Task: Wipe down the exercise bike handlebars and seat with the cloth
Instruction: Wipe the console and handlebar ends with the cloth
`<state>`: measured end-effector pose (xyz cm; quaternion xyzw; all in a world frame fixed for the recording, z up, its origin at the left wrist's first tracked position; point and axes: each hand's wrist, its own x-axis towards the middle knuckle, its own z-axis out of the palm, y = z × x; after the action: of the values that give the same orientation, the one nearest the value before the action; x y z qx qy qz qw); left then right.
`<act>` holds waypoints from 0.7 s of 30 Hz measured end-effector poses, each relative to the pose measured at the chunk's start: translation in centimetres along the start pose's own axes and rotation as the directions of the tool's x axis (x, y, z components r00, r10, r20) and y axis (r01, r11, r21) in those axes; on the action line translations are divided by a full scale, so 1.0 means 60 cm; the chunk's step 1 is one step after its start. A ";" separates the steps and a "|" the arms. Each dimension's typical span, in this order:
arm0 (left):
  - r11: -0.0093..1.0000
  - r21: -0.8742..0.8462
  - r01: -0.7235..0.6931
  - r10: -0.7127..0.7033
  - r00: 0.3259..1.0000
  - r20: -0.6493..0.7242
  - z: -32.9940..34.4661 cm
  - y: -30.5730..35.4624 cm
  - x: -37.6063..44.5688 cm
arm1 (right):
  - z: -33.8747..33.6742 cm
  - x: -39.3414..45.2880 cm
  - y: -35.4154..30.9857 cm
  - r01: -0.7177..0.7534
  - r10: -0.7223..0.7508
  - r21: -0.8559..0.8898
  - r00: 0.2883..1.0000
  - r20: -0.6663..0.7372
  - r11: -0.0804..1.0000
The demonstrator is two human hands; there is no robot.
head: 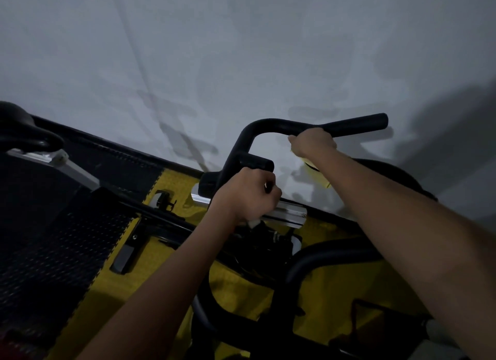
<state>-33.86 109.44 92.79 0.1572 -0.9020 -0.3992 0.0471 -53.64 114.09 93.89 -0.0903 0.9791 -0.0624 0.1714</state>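
Observation:
The black handlebars (pixel 271 124) of the exercise bike rise in the middle of the view, with one grip pointing right toward the wall. My right hand (pixel 312 142) is closed around that far bar, and a yellow cloth (pixel 315 173) hangs from under the hand. My left hand (pixel 247 192) is clenched on the nearer part of the handlebars, just below a short black grip (pixel 255 162). The black seat (pixel 24 130) shows at the far left edge, partly cut off.
A grey-white wall (pixel 241 50) stands close behind the bike. A silver bracket (pixel 287 214) sits under the handlebars. The black bike frame (pixel 316 260) curves below it. Yellow and black floor mats (pixel 80 252) lie underneath.

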 end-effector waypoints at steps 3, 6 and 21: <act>1.000 0.027 -0.010 0.010 1.000 0.004 0.000 -0.003 -0.003 | -0.010 -0.015 0.020 0.114 -0.109 -0.165 0.993 0.040 0.980; 0.998 0.059 -0.017 0.018 1.000 -0.009 -0.001 -0.001 -0.005 | -0.023 -0.048 0.049 0.286 -0.280 -0.348 0.958 0.068 0.893; 0.993 -0.011 -0.119 0.118 0.993 -0.019 0.004 -0.008 0.002 | -0.043 -0.070 0.077 0.391 -0.417 -0.517 0.906 0.072 0.761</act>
<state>-33.87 109.25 92.27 0.1068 -0.9069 -0.3996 0.0801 -51.34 119.65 96.95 -0.3404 0.9200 0.1669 0.0997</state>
